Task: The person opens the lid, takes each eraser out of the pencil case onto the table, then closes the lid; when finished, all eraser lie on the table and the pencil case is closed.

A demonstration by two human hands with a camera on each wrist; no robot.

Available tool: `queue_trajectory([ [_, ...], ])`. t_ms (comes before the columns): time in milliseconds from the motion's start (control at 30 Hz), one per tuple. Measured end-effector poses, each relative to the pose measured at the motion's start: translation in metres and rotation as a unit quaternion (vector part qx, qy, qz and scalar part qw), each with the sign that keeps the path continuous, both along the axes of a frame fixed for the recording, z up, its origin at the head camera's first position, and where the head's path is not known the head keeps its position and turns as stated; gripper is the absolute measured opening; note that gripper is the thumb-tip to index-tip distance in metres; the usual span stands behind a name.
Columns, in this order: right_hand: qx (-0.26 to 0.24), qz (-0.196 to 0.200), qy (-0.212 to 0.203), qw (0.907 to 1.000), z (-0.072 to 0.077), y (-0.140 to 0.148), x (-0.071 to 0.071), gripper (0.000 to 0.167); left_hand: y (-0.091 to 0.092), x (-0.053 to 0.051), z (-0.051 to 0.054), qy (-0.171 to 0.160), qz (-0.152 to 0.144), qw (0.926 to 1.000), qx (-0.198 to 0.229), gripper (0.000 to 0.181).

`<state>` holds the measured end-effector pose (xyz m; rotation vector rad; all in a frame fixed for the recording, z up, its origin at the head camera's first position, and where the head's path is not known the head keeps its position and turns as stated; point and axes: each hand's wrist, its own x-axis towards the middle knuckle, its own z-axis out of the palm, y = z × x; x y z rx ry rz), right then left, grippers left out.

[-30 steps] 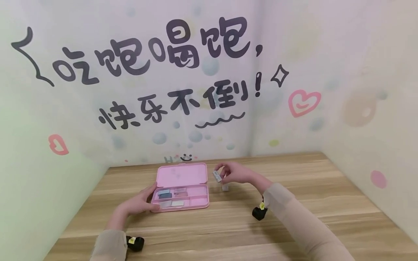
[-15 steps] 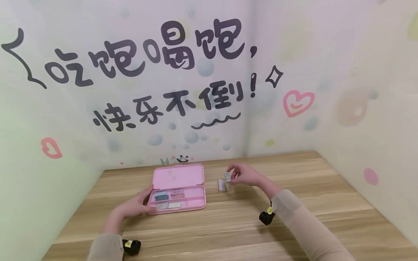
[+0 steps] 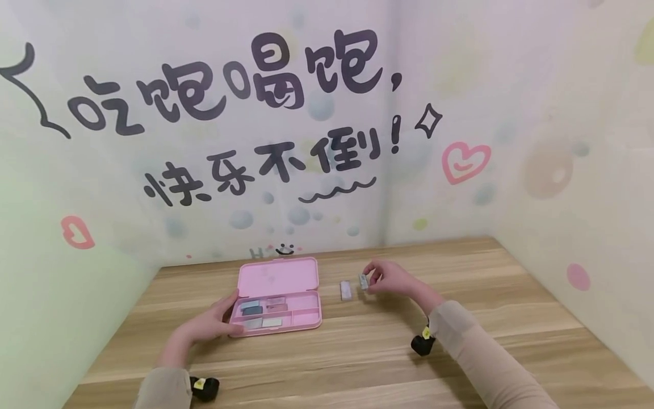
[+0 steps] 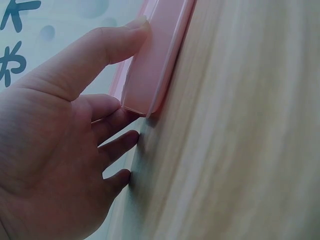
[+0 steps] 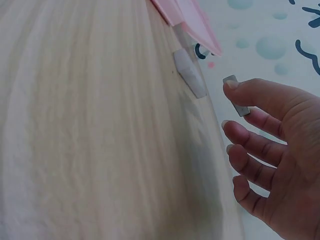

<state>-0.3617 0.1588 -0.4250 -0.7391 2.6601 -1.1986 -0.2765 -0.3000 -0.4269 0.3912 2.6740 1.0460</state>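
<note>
"What's cut off on your feeds?"

"On my left wrist view, the pink case [image 4: 156, 60] runs off at twelve o'clock, the left hand [image 4: 55, 150] at eight, and the wooden surface [image 4: 260, 125] blurs at three."

"And the other side?"

"My right wrist view cuts off the right hand [image 5: 285, 140] at four. On head, the left sleeve [image 3: 164, 389] crops at seven, the right sleeve [image 3: 485, 352] at five, and marks on the pinched block [image 3: 363, 282] are too small to read."

Head view from above, forward and down, wrist views close, tilted, all sharing the pink case [image 3: 279, 279]
</note>
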Motion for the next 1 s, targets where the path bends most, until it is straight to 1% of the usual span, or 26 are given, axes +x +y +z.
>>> queue_trajectory([
  [200, 0.004, -0.01, -0.009, 0.9999, -0.004, 0.001, 0.002, 0.038, 0.002, 0.001, 0.0, -0.004, 0.002, 1.0, -0.001, 0.105],
  [467, 0.028, -0.018, 0.012, 0.9994, -0.013, -0.001, -0.002, 0.038, 0.003, 0.001, 0.002, -0.004, -0.001, 1.0, -0.003, 0.105],
  [667, 0.046, -0.033, 0.023, 0.9982, -0.02, -0.004, -0.006, 0.037, 0.002, 0.001, 0.001, -0.011, 0.003, 0.9999, -0.009, 0.105],
  [1000, 0.065, -0.046, 0.03, 0.9964, -0.021, -0.007, -0.007, 0.037, 0.001, 0.0, 0.001, -0.009, 0.002, 0.9999, -0.007, 0.105],
])
